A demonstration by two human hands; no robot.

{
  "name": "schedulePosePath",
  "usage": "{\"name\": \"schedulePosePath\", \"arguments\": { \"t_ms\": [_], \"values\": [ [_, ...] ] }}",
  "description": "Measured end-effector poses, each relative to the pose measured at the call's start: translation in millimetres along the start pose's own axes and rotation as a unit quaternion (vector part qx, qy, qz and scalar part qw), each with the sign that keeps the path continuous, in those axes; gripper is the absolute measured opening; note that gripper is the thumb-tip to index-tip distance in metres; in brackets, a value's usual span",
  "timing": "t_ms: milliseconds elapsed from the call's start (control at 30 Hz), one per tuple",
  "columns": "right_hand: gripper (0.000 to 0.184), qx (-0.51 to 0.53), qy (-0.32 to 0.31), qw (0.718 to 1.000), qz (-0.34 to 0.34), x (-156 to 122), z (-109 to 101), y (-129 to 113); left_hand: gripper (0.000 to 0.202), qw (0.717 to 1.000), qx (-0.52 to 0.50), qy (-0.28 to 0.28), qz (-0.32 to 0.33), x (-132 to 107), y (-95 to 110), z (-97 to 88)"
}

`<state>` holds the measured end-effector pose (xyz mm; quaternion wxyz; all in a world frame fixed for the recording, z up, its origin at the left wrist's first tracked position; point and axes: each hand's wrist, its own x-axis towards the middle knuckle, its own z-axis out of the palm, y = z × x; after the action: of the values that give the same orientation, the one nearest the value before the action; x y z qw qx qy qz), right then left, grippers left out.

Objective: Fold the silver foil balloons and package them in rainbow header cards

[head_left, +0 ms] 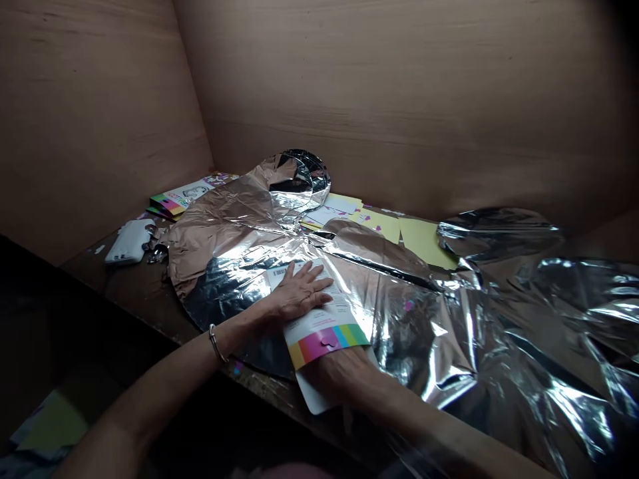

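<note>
A deflated silver foil balloon (239, 229) lies spread over the dark wooden bench (127, 286), its crumpled top reaching toward the back corner. A white paper header card (319, 326) with a rainbow-coloured strip rests on the foil. My left hand (299, 293), with a metal bangle at the wrist, presses flat on that card with its fingers apart. My right forearm comes in from the lower right, and my right hand (339, 376) disappears beneath the coloured strip. Its fingers are hidden. More crumpled silver foil (529, 319) spreads across the right side.
Yellow paper sheets (424, 243) lie under the foil's far edge. Colourful printed packaging (172, 201) and a white plastic object (128, 241) sit at the back left beside small foil scraps. Wooden panels (399, 100) close off the back and left. The bench's front edge drops into darkness.
</note>
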<state>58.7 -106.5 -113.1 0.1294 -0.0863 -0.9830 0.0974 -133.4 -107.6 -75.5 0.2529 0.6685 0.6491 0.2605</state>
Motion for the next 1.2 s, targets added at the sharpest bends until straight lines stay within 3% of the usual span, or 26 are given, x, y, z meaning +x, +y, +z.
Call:
{"name": "schedulePosePath", "arguments": {
  "t_ms": [200, 333, 467, 567, 667, 800, 900, 1000, 1100, 1200],
  "values": [
    [0.047, -0.04, 0.078, 0.992, -0.091, -38, -53, -17, 0.059, 0.994, 0.11, -0.014, 0.011, -1, -2, 1.4],
    [0.057, -0.053, 0.119, 0.991, -0.022, -38, -76, 6, 0.057, 0.993, 0.114, 0.012, 0.03, -2, -2, 8.7],
    [0.053, -0.063, 0.049, 0.997, -0.022, -31, -55, 24, 0.056, 0.992, 0.118, 0.008, 0.048, -4, 0, 10.6],
    [0.046, -0.089, 0.004, 0.996, -0.028, -27, -38, 23, 0.051, 0.995, 0.082, 0.014, 0.057, -3, 3, 7.1],
    [0.043, -0.104, -0.012, 0.994, -0.017, -25, -34, 19, 0.039, 0.993, 0.065, 0.028, 0.089, -11, 14, 0.9],
    [0.044, -0.111, -0.001, 0.994, -0.01, -24, -38, 17, 0.032, 0.982, 0.102, 0.037, 0.158, -51, 35, -1.5],
    [0.042, -0.11, 0.023, 0.994, -0.013, -27, -37, 12, 0.049, 0.962, 0.148, 0.025, 0.227, -94, 42, 7.5],
    [0.036, -0.099, 0.032, 0.994, -0.017, -31, -33, 0, 0.065, 0.945, 0.211, 0.029, 0.249, -127, 39, 20.5],
    [0.032, -0.088, 0.046, 0.995, -0.016, -34, -32, -11, 0.067, 0.933, 0.254, 0.026, 0.256, -143, 35, 29.9],
    [0.034, -0.061, 0.039, 0.997, -0.027, -36, -38, -14, 0.056, 0.931, 0.258, 0.042, 0.254, -146, 35, 32.2]
  ]
}}
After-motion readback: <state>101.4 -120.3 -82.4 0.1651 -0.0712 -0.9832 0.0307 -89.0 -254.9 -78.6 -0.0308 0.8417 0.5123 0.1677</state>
